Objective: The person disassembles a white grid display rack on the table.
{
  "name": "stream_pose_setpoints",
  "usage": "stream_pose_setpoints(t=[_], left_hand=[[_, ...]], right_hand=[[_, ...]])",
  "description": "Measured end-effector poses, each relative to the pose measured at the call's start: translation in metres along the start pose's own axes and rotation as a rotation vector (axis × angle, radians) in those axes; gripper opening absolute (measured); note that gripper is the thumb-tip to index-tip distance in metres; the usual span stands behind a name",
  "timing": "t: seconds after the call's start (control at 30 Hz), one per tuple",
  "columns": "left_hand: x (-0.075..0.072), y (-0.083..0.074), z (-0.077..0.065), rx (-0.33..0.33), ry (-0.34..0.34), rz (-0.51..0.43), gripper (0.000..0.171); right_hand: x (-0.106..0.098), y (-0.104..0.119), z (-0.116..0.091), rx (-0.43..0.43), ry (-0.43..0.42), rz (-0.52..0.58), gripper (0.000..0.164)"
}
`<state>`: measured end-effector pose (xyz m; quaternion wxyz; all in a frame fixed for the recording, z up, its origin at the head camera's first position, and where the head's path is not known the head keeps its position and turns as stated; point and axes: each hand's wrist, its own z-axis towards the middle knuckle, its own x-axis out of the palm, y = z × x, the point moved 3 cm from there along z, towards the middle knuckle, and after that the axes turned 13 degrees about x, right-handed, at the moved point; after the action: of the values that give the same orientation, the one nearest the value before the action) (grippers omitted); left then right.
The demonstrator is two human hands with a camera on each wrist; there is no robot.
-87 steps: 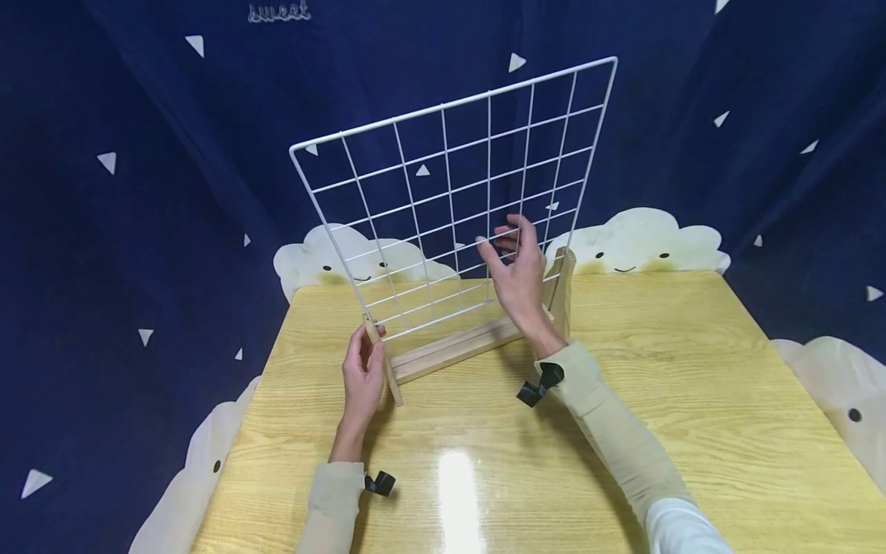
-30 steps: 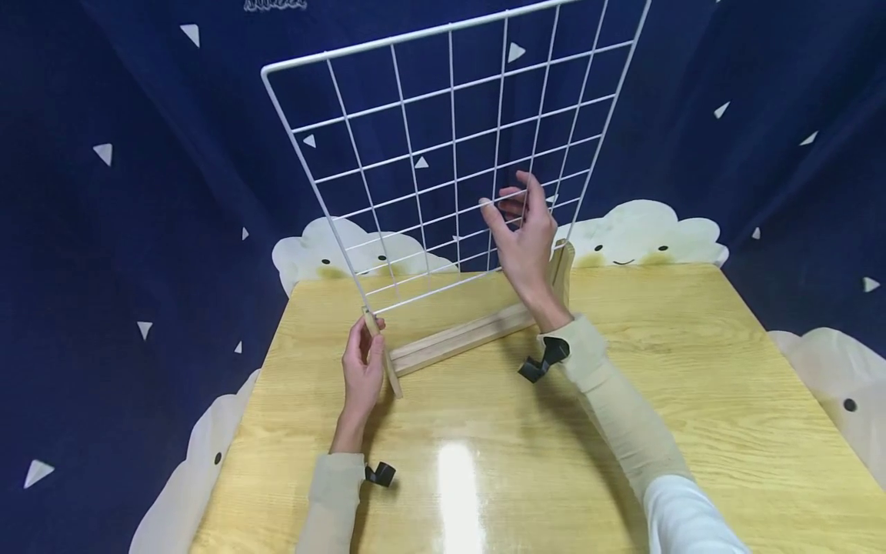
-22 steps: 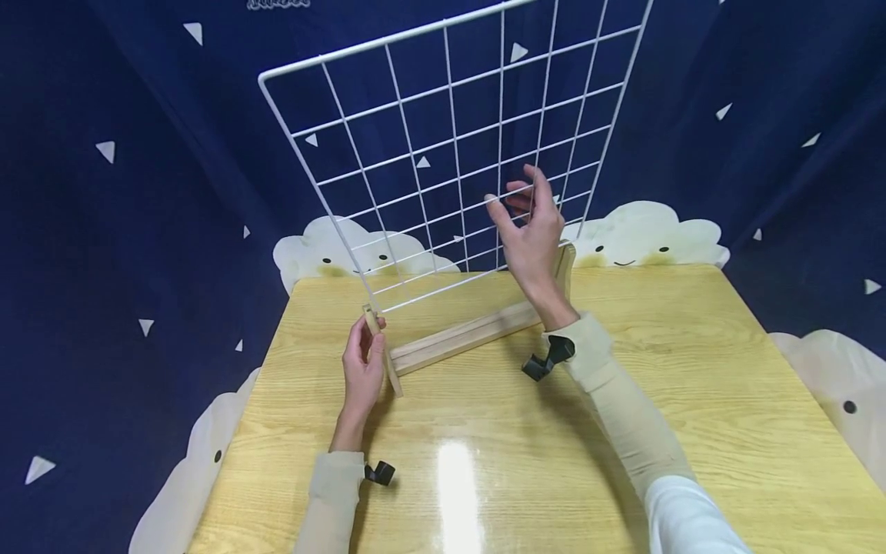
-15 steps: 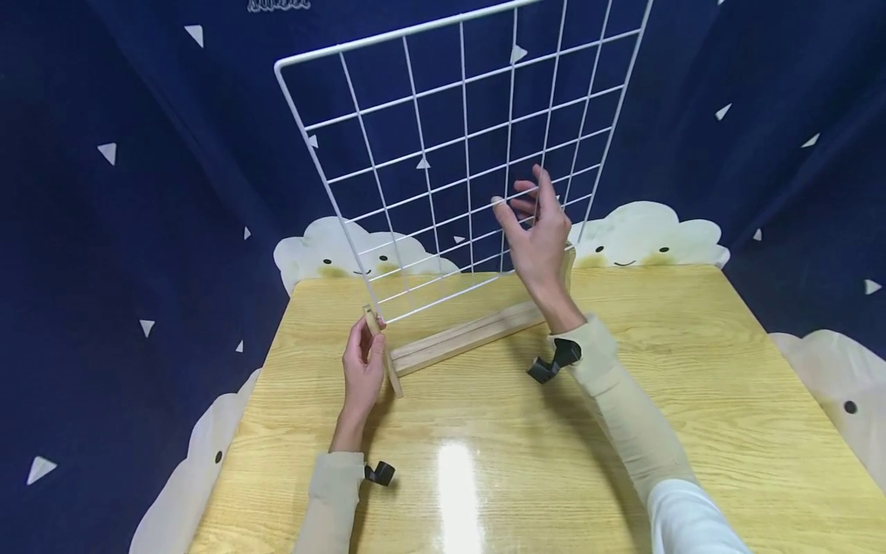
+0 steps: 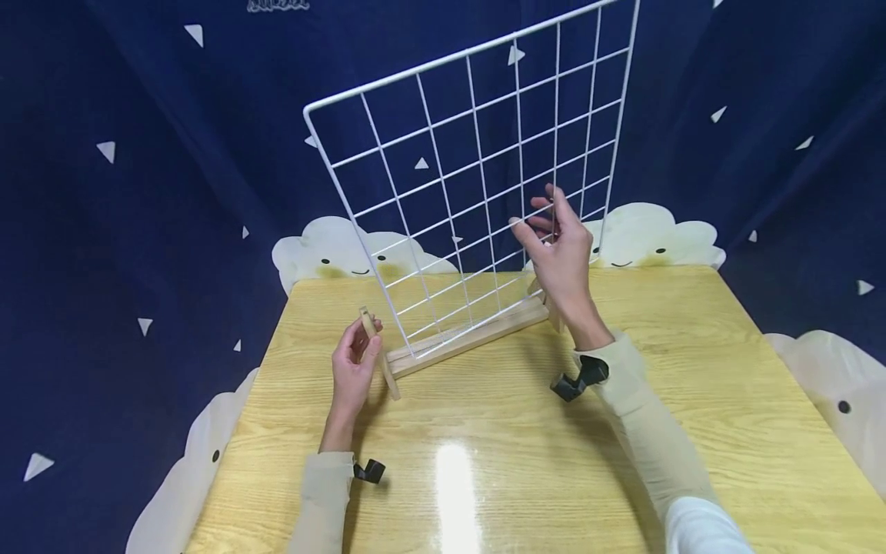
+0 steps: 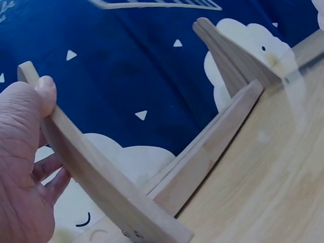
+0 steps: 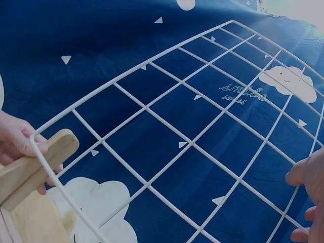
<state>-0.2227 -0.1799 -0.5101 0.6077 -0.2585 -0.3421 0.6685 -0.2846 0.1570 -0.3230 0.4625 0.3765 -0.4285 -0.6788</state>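
Note:
A white wire grid panel (image 5: 481, 161) stands tilted above a wooden stand made of a base bar (image 5: 471, 342) and two uprights. My right hand (image 5: 564, 265) grips the panel toward its right side, thumb and fingers curled at the wires. In the head view the panel's lower edge overlaps the base bar. My left hand (image 5: 351, 369) pinches the left upright (image 6: 91, 167) between thumb and fingers near its top. The right upright (image 6: 230, 58) shows whole in the left wrist view, but my right hand mostly hides it in the head view.
The stand rests on a wood-grain table (image 5: 484, 446). Behind it hangs a dark blue curtain (image 5: 173, 192) with white triangles. White cloud shapes (image 5: 657, 231) line the table's back edge.
The grid panel rose, then came down and shifted right with my right hand; its lower edge now overlaps the base bar. My left hand stays at the left upright, shifted slightly left.

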Motion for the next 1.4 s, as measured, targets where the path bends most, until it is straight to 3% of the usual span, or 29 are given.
stream_pose_setpoints(t=[0.3, 0.6, 0.87, 1.07, 1.4], left_hand=[[-0.008, -0.009, -0.001, -0.003, -0.007, -0.048, 0.04], [-0.015, -0.021, -0.005, -0.064, 0.018, -0.042, 0.039], [-0.025, -0.032, -0.016, -0.074, 0.033, -0.031, 0.038], [-0.028, -0.042, -0.024, -0.085, 0.041, -0.021, 0.042], [-0.029, -0.06, -0.042, -0.069, 0.053, 0.015, 0.043]], right_hand=[[-0.018, -0.014, -0.015, 0.017, 0.065, -0.047, 0.06], [-0.04, -0.033, -0.022, 0.02, 0.136, -0.069, 0.061], [-0.063, -0.04, -0.02, -0.036, 0.25, -0.154, 0.061], [-0.078, -0.051, -0.02, -0.015, 0.349, -0.221, 0.065], [-0.093, -0.064, -0.023, -0.053, 0.434, -0.356, 0.065]])
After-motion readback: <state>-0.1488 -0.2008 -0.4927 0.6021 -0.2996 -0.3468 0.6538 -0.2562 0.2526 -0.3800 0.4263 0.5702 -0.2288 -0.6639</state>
